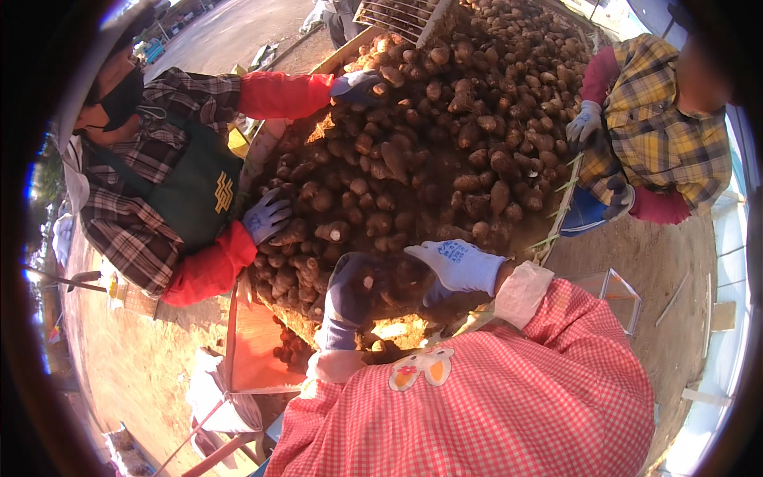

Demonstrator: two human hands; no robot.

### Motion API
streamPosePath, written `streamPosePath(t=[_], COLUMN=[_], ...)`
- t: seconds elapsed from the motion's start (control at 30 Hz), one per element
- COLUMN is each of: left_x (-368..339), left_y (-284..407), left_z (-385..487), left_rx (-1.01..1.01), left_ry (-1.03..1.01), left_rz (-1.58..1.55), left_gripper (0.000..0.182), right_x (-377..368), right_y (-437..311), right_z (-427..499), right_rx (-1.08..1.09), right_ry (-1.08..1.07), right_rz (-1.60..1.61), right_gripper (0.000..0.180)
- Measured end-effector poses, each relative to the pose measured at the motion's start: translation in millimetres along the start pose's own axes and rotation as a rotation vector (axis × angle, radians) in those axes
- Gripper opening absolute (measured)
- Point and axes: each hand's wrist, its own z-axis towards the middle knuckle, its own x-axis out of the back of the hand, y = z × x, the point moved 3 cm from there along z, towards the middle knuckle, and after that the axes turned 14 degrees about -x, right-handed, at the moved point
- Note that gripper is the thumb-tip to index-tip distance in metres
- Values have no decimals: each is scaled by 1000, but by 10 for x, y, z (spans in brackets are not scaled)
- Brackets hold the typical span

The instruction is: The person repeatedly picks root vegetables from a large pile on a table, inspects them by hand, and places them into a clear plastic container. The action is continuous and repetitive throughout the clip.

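Observation:
Brown, rough-skinned taro-like corms [378,223] lie heaped on a large sorting table before me. My left hand [346,289], in a glove with a navy coating, curves over the corms at the near edge. Close to its fingers is a corm with a pale cut spot [368,282]. My right hand [456,262], in a light blue glove bearing print, reaches in from the right with thumb and fingers apart. Dark corms [408,280] lie in shadow between my hands. Whether the left fingers grip one is hidden.
Left, a co-worker in red sleeves has one gloved hand [268,216] on the near corms, another [356,83] farther up. Right, a co-worker in a plaid shirt [644,119] stands by a blue tub [581,211]. A slatted crate [399,18] rests at the far end; an orange-red chute [259,346] hangs near left.

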Motion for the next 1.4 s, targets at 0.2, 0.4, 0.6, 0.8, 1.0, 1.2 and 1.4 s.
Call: streamPosePath(t=[0.2, 0.4, 0.6, 0.8, 1.0, 1.2, 1.4], left_x=[193, -251, -242, -245, -89, -83, -358], left_y=[-69, 126, 182, 124, 84, -22, -8], left_z=[28, 263, 228, 170, 66, -52, 76], left_rx=[231, 330, 678, 467, 56, 166, 214], left_ry=[93, 9, 388, 321, 115, 152, 304], left_rz=[-142, -935, -1450, -1240, -396, -406, -745], left_gripper=[53, 62, 58, 44, 53, 86, 70], right_x=[449, 315, 855, 884, 800, 678, 319], right_y=[166, -427, 459, 840, 723, 732, 376], right_z=[329, 430, 1249, 2438, 2509, 1394, 441], right_rx=[-289, -46, -65, -103, -386, -220, 101], right_ry=[-108, 46, 364, 265, 88, 288, -100], right_rz=[1205, 1198, 794, -55, -298, 378, 1775], right_gripper=[43, 36, 24, 55, 48, 47, 39])
